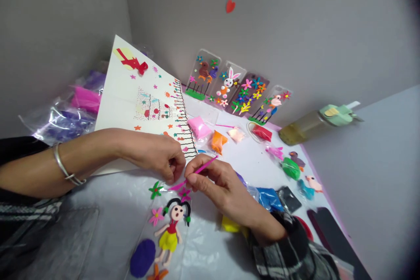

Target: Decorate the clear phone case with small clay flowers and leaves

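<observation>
My right hand (218, 183) pinches a thin pink modelling tool (205, 165), its flat blade pointing down-left over a magenta clay flower (184, 194). Close beside it, my left hand (159, 157) has curled, closed fingers; whatever they may hold is hidden. Below both hands lies a clear phone case (183, 245) decorated with a clay girl (171, 232) in a red top and yellow skirt. Around the girl are a green flower (155, 190), a pink flower (156, 216), a dark purple oval of clay (142, 257) and an orange flower (158, 273), partly cut off.
Several decorated phone cases (226, 82) lean against the wall. A decorated white card (126, 100) stands behind my left arm. Clay packets, including an orange one (218, 141), lie on the table. A bottle (305, 127) and dark phone (331, 232) are at right.
</observation>
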### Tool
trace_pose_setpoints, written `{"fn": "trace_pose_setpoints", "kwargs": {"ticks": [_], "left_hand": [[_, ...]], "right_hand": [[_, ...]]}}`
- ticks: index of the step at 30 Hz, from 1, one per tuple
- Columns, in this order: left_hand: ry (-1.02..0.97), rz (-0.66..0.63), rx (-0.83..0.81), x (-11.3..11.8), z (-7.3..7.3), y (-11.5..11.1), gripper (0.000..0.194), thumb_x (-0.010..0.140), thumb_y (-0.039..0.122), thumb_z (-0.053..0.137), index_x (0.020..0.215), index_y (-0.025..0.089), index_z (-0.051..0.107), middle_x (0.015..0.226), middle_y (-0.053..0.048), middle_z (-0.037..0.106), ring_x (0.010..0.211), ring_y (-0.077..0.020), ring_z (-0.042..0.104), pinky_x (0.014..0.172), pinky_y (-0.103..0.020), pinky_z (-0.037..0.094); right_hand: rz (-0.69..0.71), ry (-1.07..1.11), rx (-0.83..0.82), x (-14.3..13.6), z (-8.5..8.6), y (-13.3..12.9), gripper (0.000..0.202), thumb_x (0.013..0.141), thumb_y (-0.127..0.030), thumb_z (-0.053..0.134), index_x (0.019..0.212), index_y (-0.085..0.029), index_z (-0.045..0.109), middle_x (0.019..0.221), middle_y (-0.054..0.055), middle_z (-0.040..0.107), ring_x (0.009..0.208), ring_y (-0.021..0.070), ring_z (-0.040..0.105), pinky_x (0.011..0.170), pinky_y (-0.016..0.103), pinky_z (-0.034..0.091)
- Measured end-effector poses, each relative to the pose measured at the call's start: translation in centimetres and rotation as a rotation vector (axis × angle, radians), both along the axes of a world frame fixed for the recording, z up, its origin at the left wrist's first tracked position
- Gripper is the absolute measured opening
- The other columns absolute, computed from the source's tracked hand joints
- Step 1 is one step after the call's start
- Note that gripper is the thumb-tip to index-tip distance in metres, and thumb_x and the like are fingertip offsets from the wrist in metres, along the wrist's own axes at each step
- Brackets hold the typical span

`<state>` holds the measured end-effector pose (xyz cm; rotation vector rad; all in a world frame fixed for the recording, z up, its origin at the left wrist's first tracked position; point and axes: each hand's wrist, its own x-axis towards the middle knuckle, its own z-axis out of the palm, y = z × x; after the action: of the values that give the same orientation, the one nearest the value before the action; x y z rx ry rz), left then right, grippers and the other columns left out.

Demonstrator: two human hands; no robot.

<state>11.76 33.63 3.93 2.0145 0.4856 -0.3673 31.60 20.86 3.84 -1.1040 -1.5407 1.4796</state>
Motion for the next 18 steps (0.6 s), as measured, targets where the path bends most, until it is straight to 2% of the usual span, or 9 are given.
{"fn": "trace_pose_setpoints", "kwargs": {"ticks": [8, 12, 18], "left_hand": [[-0.047, -0.01, -0.021, -0.8, 0.3, 0.5, 0.01, 0.081, 0.017, 0.067, 0.084, 0.02, 0.077, 0.078, 0.0, 0.069, 0.074, -0.0168, 0.061, 0.064, -0.022, 0.044], [-0.069, 0.021, 0.046, -1.5, 1.5, 1.3, 0.016, 0.079, 0.017, 0.066, 0.087, 0.021, 0.079, 0.084, -0.001, 0.075, 0.076, -0.0174, 0.065, 0.067, -0.022, 0.047], [0.046, 0.014, 0.18, -1.5, 3.5, 1.1, 0.028, 0.075, 0.005, 0.064, 0.088, 0.022, 0.082, 0.082, 0.0, 0.078, 0.073, -0.0175, 0.066, 0.063, -0.022, 0.044]], "right_hand": [[-0.042, 0.036, -0.036, 0.3, -0.4, 0.2, 0.034, 0.104, -0.053, 0.081, 0.095, -0.021, 0.071, 0.086, -0.002, 0.064, 0.076, 0.014, 0.059, 0.072, 0.029, 0.046], [-0.079, 0.068, -0.025, 0.5, -0.6, 0.6, 0.038, 0.1, -0.057, 0.084, 0.093, -0.022, 0.071, 0.083, -0.002, 0.066, 0.071, 0.0143, 0.059, 0.069, 0.03, 0.047], [-0.073, 0.082, -0.021, 0.8, -0.8, 1.0, 0.043, 0.097, -0.062, 0.085, 0.091, -0.022, 0.07, 0.082, -0.001, 0.066, 0.07, 0.0143, 0.059, 0.067, 0.029, 0.049]]}}
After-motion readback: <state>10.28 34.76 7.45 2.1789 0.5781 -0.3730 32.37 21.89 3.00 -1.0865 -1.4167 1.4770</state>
